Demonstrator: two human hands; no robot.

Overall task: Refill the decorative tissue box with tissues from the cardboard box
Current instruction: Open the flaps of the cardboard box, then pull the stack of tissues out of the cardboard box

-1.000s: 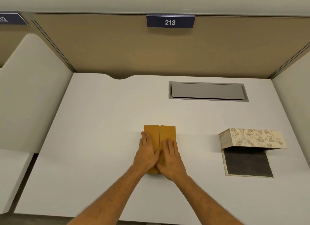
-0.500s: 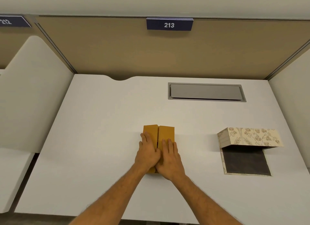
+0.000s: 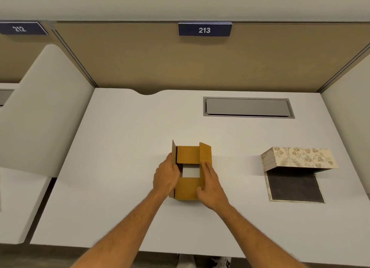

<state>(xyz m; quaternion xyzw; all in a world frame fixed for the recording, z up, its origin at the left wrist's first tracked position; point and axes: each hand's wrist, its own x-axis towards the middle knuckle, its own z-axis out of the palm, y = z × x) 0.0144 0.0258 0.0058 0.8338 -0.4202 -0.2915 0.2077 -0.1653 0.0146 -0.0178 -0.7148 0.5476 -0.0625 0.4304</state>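
A small brown cardboard box (image 3: pixel 188 188) sits mid-desk with its two long top flaps swung up and outward. Between the two short inner flaps a white patch of tissues (image 3: pixel 190 171) shows. My left hand (image 3: pixel 165 177) holds the raised left flap, and my right hand (image 3: pixel 211 182) holds the right flap. The decorative tissue box (image 3: pixel 300 157), cream with a brown floral print, lies tipped on its side at the right, its dark-lined base panel (image 3: pixel 294 187) flat on the desk in front of it.
The white desk (image 3: pixel 120 167) has a grey cable hatch (image 3: pixel 248 107) set in at the back. A tan partition with a "213" sign (image 3: pixel 204 29) closes the far side. White side panels stand left and right.
Both hands moved apart and swung the cardboard box's two top flaps open. The white tissues inside now show; before, the flaps lay closed under my hands.
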